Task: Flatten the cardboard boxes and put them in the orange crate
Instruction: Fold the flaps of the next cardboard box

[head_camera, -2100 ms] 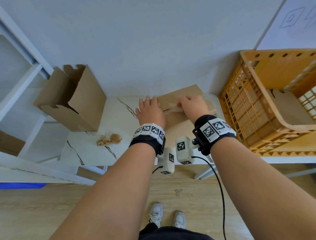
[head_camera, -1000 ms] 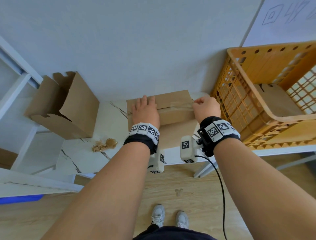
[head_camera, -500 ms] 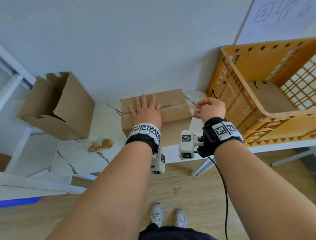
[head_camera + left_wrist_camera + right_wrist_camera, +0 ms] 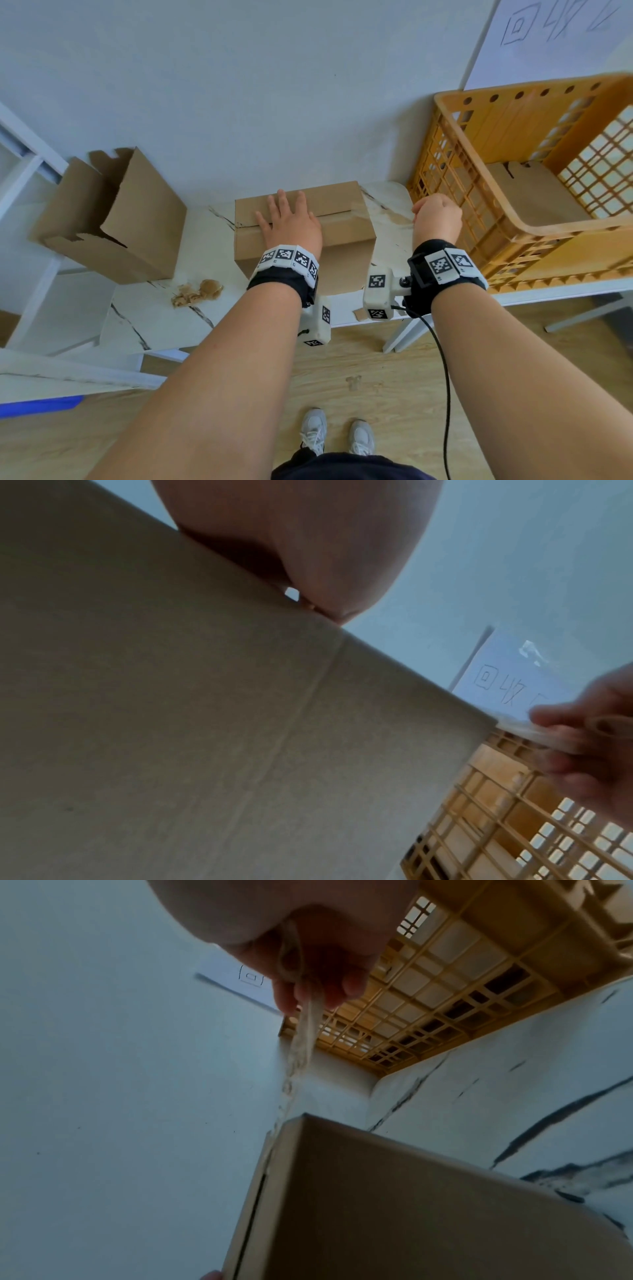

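A closed brown cardboard box (image 4: 339,209) stands on the marble table (image 4: 164,318), near the wall. My left hand (image 4: 289,222) lies flat on the box top, fingers straight, pressing it down. My right hand (image 4: 436,216) is to the right of the box, between it and the orange crate (image 4: 534,233). Its fingers pinch a strip of clear packing tape (image 4: 301,1042) that stretches from the hand down to the box's top seam (image 4: 270,1139). The same tape strip (image 4: 524,729) shows in the left wrist view. A flattened piece of cardboard (image 4: 534,195) lies inside the crate.
An opened cardboard box (image 4: 113,219) lies on its side at the table's left end, against a white shelf frame (image 4: 20,178). A crumpled wad of tape (image 4: 197,291) lies on the table in front. The wall is close behind, with a paper sign (image 4: 555,31) above the crate.
My right hand has pulled the tape rightward off the box top, toward the crate. The left hand stayed flat on the box, which now stands squarer.
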Demonstrator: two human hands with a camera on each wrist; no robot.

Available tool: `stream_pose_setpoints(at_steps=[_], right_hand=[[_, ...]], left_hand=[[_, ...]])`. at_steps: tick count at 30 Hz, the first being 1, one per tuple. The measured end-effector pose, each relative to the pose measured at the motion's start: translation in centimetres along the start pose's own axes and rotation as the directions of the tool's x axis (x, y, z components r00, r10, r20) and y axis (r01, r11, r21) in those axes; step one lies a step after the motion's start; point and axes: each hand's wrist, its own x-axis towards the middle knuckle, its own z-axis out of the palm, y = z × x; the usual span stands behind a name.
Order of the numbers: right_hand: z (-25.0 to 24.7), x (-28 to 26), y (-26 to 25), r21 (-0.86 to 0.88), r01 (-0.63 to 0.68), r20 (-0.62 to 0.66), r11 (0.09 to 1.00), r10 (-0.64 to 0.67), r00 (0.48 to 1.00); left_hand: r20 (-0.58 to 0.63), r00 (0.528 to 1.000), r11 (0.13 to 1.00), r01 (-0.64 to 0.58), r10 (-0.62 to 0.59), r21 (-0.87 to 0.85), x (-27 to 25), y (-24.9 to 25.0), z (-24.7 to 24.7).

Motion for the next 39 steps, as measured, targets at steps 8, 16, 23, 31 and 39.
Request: stream_pose_setpoints(at_steps=[8, 16, 23, 31, 39], right_hand=[[1.0, 0.5, 0.2, -0.251, 0.320, 0.462, 0.913, -0.178, 0.869], [1.9, 1.1, 0.2, -0.246, 0.381, 0.576, 0.891, -0.182, 0.797], [1.9, 1.0, 0.3, -0.130, 0.168, 0.438, 0.977, -0.095, 0.894], [0.4, 2.1, 2.7, -0.164, -0.016, 0.274, 0.986, 0.061, 0.960], [0.1, 3.1, 1.4, -0.088, 0.018, 0.360, 0.996, 0.015, 0.933]], left_hand=[[-0.067, 0.985, 0.979, -0.167, 0.160, -0.118, 0.6, 3.6, 0.8], [-0.066, 0.984, 0.985, -0.168, 0.165, -0.043, 0.6, 3.9, 2.2], [-0.057, 0.984, 0.983, -0.174, 0.170, -0.058, 0.9, 3.9, 2.1], [-0.073, 0.980, 0.979, -0.192, 0.188, -0.062, 0.7, 3.9, 2.1], [-0.080, 0.992, 0.992, -0.106, 0.101, -0.060, 0.2, 5.5, 1.2]])
